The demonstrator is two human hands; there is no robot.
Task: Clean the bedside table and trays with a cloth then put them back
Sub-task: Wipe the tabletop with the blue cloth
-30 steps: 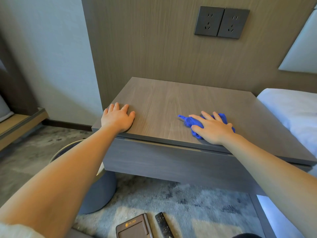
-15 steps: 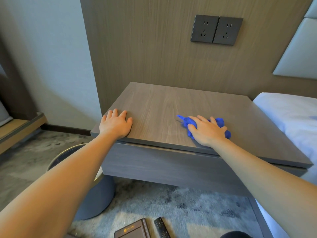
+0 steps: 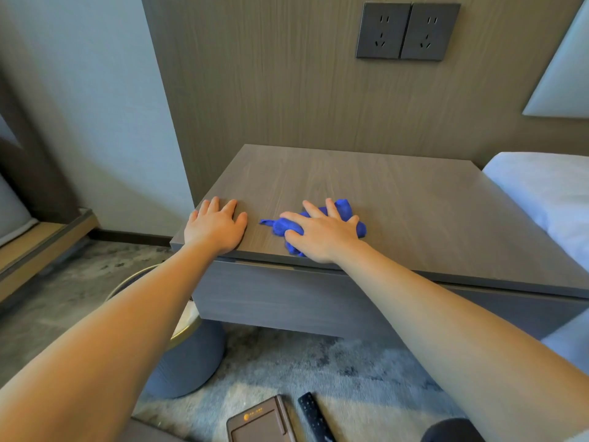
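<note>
Right hand (image 3: 322, 232) flat, palm down, fingers spread, pressing blue cloth (image 3: 342, 210) onto desk (image 3: 398, 199) — not closed round it, pinned under the palm. Cloth bunched, a twisted tail poking out toward 9 o'clock, another lobe showing past the fingertips at 1 o'clock. Position: front-centre of the desk top, just behind the front edge.

Left hand (image 3: 216, 226) open and empty, flat on the front-left corner of the desk, at 9 o'clock from the cloth, near but apart. Reads as a brace.

Handling, judged: cloth soft, light, limp — folds and drags rather than slides as a block; best held by palm pressure over the bunched middle, loose tail tucked in to stop it trailing. Desk top smooth wood-grain laminate, stiff, likely low friction.

Pose: both forearms extended forward and converging, wrists low, right wrist over the front edge.

Outward: tray (image 3: 259, 422) and remote (image 3: 314, 416) lying on the carpet at 6 o'clock, side by side, not yet put back. Round bin (image 3: 188, 362) under the left forearm at 7 o'clock. Bed (image 3: 548, 193) at 3 o'clock, wall sockets (image 3: 408, 31) at 12.
</note>
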